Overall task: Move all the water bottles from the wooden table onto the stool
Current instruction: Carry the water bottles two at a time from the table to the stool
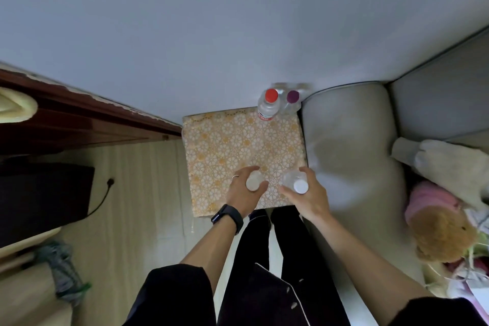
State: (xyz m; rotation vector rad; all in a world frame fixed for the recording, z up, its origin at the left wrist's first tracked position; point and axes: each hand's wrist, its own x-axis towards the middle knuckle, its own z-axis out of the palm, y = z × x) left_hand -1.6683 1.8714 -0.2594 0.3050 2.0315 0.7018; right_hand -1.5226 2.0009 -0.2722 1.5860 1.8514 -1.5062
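Above floral-cloth square stool (pixel 225 145), lower upright the cream-capped clear bottle (pixel 254 183) wrapped in your left hand (pixel 241 194) grip, white-capped clear bottle (pixel 297 182) in right hand (pixel 310 202) grip.

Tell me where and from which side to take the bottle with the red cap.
Take the red-capped bottle around its clear body below the cap, coming from the near left: it stands upright, and the purple-capped bottle stands close on its right.

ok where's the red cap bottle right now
In the head view, the red-capped bottle stands at the far right corner of the floral-covered top, right beside the purple-capped bottle and close to the grey sofa arm.
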